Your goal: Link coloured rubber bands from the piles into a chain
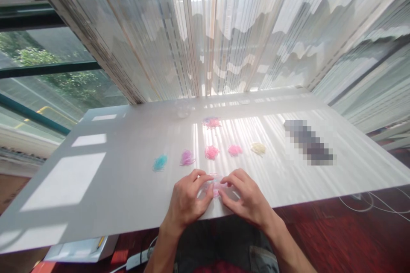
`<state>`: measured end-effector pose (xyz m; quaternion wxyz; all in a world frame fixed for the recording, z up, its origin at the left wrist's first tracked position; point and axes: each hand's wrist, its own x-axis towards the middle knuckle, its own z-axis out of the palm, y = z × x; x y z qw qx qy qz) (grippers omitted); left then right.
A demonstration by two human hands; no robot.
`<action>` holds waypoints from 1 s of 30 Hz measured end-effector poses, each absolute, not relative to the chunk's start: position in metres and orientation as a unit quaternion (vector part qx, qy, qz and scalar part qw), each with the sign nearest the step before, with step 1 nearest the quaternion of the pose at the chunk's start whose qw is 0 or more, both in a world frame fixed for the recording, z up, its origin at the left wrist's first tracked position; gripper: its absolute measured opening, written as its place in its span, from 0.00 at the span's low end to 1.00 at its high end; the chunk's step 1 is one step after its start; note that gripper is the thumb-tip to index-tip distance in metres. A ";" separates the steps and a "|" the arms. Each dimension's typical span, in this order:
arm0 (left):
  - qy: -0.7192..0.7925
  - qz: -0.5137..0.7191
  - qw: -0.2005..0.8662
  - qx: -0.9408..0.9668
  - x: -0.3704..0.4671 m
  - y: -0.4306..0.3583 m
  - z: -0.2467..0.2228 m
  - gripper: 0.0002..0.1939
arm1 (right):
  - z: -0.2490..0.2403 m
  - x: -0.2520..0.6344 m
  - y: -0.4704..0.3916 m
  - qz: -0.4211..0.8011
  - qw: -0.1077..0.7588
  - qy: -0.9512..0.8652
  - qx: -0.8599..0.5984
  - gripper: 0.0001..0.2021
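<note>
My left hand [192,196] and my right hand [245,194] face each other at the table's front edge, fingers curled over a small pile of pink and bluish strands [217,181]. Whether either hand grips any strand is too small to tell. Beyond them lies a row of small piles: teal [159,162], purple [187,158], coral pink [211,152], bright pink [235,150] and pale yellow [258,149]. Farther back is a mixed pink and blue pile [212,122].
The white table [128,170] carries a clear round container [183,108] at the back and a blurred-out dark object [309,143] at the right. Sheer curtains [208,30] hang behind. White cables [373,202] lie on the floor at right.
</note>
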<state>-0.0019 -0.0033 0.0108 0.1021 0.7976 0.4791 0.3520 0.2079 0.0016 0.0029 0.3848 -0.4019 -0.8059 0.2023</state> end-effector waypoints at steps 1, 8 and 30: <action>0.478 0.354 0.103 0.797 -0.002 -0.003 0.011 0.08 | 0.003 0.207 0.003 0.199 0.382 -0.809 -0.401 0.04; 0.457 0.363 0.125 0.802 -0.003 -0.004 0.011 0.06 | 0.013 0.202 0.007 0.244 0.399 -0.773 -0.428 0.03; 0.444 0.416 0.170 0.775 -0.005 -0.002 0.008 0.07 | 0.013 0.195 0.016 0.291 0.410 -0.729 -0.464 0.06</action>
